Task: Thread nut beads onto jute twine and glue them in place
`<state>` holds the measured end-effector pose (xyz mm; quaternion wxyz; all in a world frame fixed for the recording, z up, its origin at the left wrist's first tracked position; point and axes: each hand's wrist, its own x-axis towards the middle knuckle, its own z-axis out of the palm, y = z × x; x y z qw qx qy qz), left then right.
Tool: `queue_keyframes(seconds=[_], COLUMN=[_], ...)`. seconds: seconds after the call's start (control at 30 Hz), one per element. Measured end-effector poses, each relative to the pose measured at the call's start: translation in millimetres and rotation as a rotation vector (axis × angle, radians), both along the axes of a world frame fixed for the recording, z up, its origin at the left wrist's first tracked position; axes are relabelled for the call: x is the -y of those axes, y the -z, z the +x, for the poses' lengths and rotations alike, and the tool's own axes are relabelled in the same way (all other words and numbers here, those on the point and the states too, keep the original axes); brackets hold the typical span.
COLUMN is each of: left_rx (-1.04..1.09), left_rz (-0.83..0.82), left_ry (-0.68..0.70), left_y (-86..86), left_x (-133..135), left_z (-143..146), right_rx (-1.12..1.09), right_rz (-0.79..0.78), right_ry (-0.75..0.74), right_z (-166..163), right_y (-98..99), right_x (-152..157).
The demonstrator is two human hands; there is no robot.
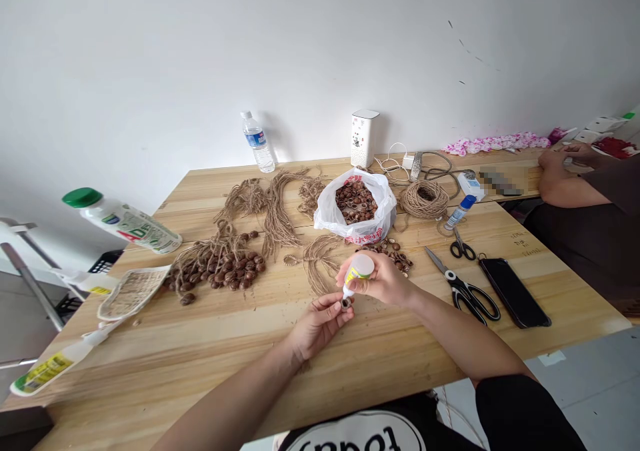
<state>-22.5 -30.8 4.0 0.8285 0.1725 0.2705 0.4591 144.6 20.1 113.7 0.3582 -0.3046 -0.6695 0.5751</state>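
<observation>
The bottle with the green cap [150, 236] carries large letters, "AD", with smaller print too small to read. Across the black shirt [295, 438], a white oval bears letters that look like "toda", cut off by the lower edge. The plastic bag [383, 230] shows red Chinese characters, broken by folds. Handwriting on the table [525, 243] at right and print on the upturned squeeze bottle [359, 268] are illegible

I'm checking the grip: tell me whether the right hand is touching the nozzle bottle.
Touching: the head view shows the right hand gripping the nozzle bottle around its side.
</observation>
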Motion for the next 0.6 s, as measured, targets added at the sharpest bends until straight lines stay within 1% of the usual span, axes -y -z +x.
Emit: queue_keyframes(seconds=[0.27,0.6], left_rx=[0.000,-0.009], left_rz=[-0.010,-0.024], left_ry=[-0.006,-0.006], left_y=[-0.3,-2.4], left_x=[-1.1,-0.5], left_z=[-0.1,0.0], right_rx=[-0.010,0.014], right_rz=[-0.015,0.013], right_ry=[0.011,-0.010], right_z=[0.7,0.9], right_y=[-0.1,1.2], right_x=[-1.1,-0.6])
